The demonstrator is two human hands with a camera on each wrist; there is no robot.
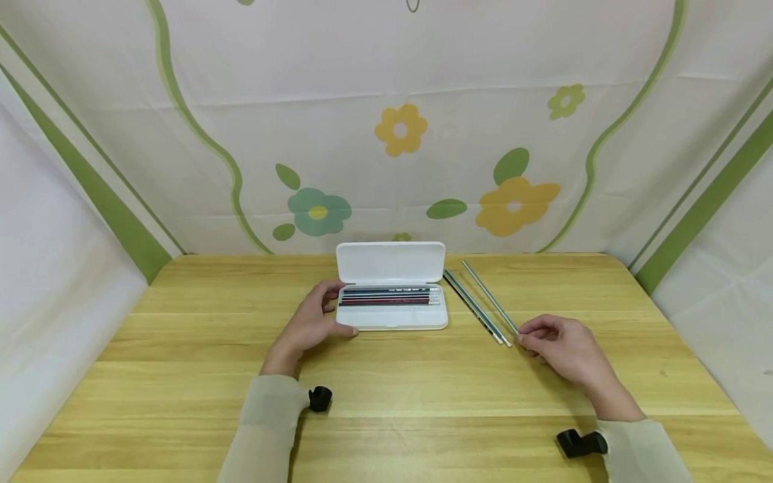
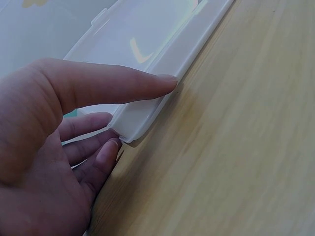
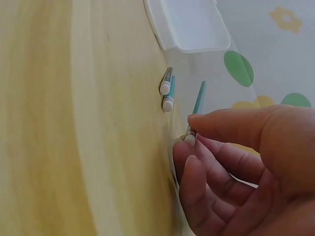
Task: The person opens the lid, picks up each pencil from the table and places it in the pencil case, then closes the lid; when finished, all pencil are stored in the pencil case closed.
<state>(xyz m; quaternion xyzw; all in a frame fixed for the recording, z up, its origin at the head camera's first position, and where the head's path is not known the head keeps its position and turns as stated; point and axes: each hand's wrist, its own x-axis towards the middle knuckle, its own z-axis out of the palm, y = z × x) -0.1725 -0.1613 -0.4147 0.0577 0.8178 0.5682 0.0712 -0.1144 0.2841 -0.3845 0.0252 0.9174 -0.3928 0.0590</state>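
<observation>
A white pencil case [image 1: 392, 320] lies with its lid [image 1: 390, 263] raised, and several pencils [image 1: 389, 301] are in the back part of its tray. My left hand [image 1: 309, 324] holds the case by its left end. In the left wrist view the thumb [image 2: 142, 88] lies along the front edge while fingertips touch the end corner. My right hand [image 1: 564, 349] pinches a green pencil [image 1: 490, 296] at its eraser end, between thumb and fingers; its far end points toward the back of the table. Two more pencils [image 1: 479, 310] lie side by side between case and right hand.
The wooden table [image 1: 386, 409] reaches back to a flowered cloth [image 1: 392, 181], close behind the raised lid. Cloth walls stand at both sides. A black wrist mount [image 1: 581, 443] sits at the right sleeve, another [image 1: 320, 398] at the left.
</observation>
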